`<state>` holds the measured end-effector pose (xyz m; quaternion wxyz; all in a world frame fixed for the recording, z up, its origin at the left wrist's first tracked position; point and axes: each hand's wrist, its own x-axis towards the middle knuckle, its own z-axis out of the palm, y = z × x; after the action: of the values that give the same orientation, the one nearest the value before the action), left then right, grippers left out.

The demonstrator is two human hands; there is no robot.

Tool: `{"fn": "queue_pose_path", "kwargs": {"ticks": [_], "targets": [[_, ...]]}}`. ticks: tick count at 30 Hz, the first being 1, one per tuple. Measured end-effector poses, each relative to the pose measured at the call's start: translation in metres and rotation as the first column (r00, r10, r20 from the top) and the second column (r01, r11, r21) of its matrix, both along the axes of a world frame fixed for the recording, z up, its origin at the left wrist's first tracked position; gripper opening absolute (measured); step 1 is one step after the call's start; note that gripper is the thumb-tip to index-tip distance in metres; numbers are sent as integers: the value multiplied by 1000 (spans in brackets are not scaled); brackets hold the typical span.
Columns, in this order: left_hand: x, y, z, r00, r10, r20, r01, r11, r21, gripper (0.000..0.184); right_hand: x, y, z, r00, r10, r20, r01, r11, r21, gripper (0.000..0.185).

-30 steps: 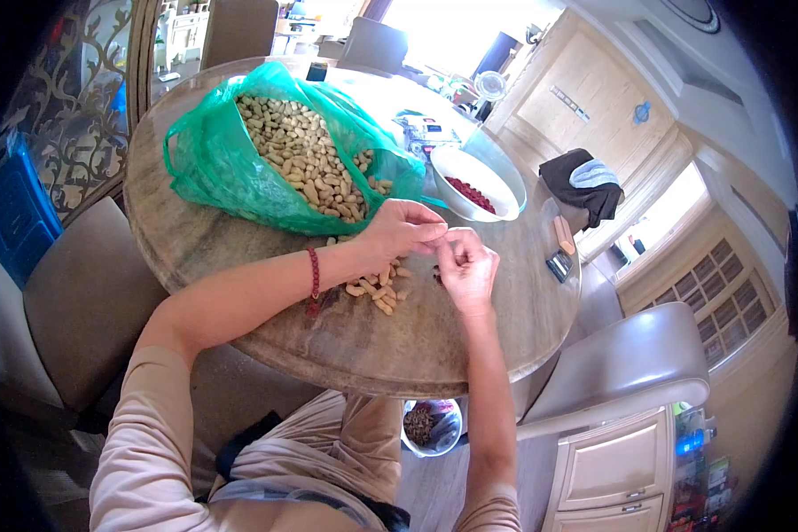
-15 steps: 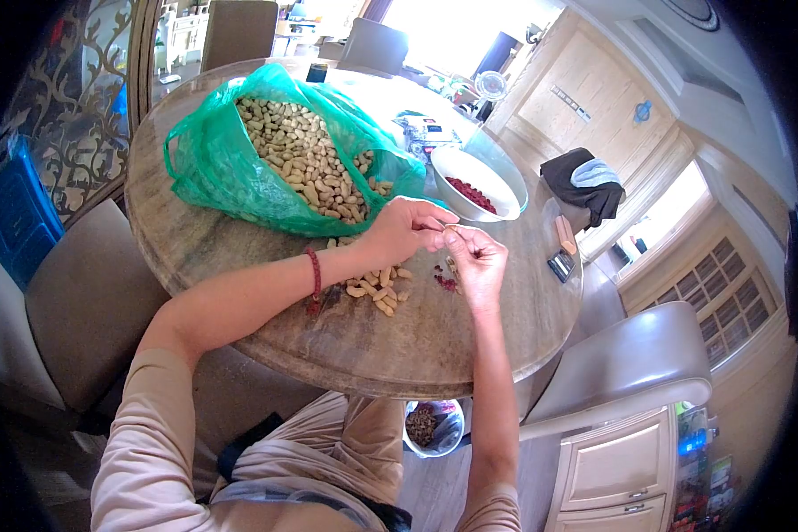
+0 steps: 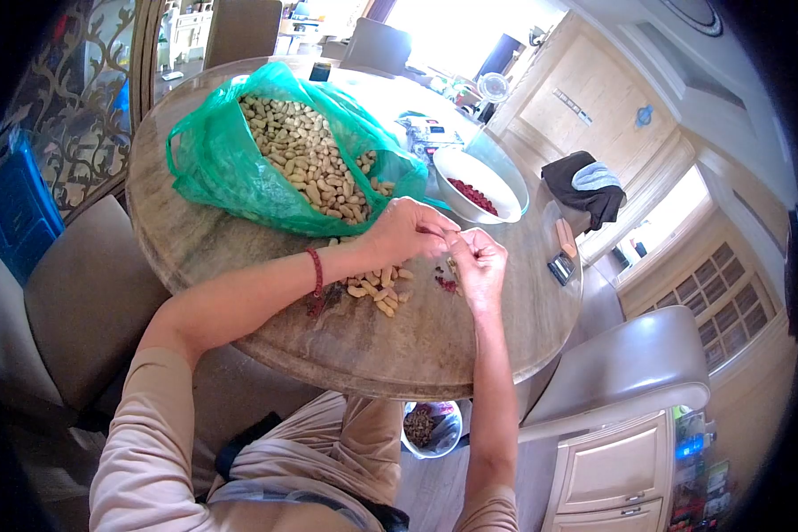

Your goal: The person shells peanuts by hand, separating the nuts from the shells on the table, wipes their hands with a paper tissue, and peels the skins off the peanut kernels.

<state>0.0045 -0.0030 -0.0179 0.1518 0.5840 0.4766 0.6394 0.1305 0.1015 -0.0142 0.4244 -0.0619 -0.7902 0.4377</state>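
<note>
My left hand (image 3: 410, 232) and my right hand (image 3: 481, 268) meet above the table, thumbs and fingertips pinched together. Between them is a small thing that looks like a peanut, mostly covered by the fingers. Loose unshelled peanuts (image 3: 381, 290) lie on the table below my left wrist. Beside my right hand are a few dark red kernels (image 3: 446, 284) and bits of shell. Behind my left hand a green plastic bag (image 3: 213, 173) lies open, full of peanuts in their shells (image 3: 297, 151). Beyond the hands, a white bowl (image 3: 488, 173) holds red kernels (image 3: 473, 196).
The round table (image 3: 355, 359) has its near edge over my lap. Below it stands a white bin (image 3: 452, 429) with shells inside. A clear packet (image 3: 430, 135) sits behind the bowl, and a dark small object (image 3: 560, 269) lies near the right edge. Chairs (image 3: 625, 363) flank the table.
Both hands stay in nearly the same place, with the fingertips shifting slightly and drawing closer together. The small thing between them is less visible now. Bag, bowl and loose peanuts have not moved.
</note>
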Motion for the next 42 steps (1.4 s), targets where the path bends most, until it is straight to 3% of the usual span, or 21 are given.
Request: {"fn": "queue_pose_path", "kwargs": {"ticks": [3,5,11,14,24,29,31,33,35,37,39,40,42], "targets": [[-4,-1,1,997,-43,67,46,998,-51,23,0,-1,2,999,17,41,-18,999,35,18],[-5,0,0,996,-47,73,52,997,-62,21,-1,-2,0,996,75,41,-72,994,-82,16],[-7,2,-1,922,-159,354,193,979,-64,20,-1,2,-3,982,191,-15,-181,900,-396,17],[-9,0,1,887,-193,419,249,965,-84,22,-2,7,-6,961,269,-65,-268,848,-457,18],[-10,2,0,878,-205,434,278,954,-112,28,-3,10,-6,962,273,-13,-247,851,-463,19],[-12,4,-4,867,-159,472,260,953,-156,28,-6,7,-8,984,90,151,-40,950,-310,16],[-15,4,-8,954,-63,294,133,966,-222,27,-10,9,-11,984,58,171,-13,968,-249,15],[-17,8,-18,961,-51,271,101,979,-178,21,-11,11,-16,970,-23,243,41,996,-73,15],[-19,11,-22,997,33,64,-20,979,-203,24,-13,16,-23,962,-51,270,63,997,-38,14],[-16,11,-24,998,30,57,-18,980,-199,28,-16,19,-28,948,-109,300,95,994,60,13],[-12,8,-18,946,97,-308,-155,973,-170,28,-17,22,-30,969,-61,238,47,997,62,11],[-15,12,-22,947,92,-307,-152,973,-176,28,-14,21,-26,963,-81,259,69,996,54,12],[-23,20,-26,782,301,-546,-221,953,209,25,-9,20,-17,955,-99,281,90,995,47,12]]}}
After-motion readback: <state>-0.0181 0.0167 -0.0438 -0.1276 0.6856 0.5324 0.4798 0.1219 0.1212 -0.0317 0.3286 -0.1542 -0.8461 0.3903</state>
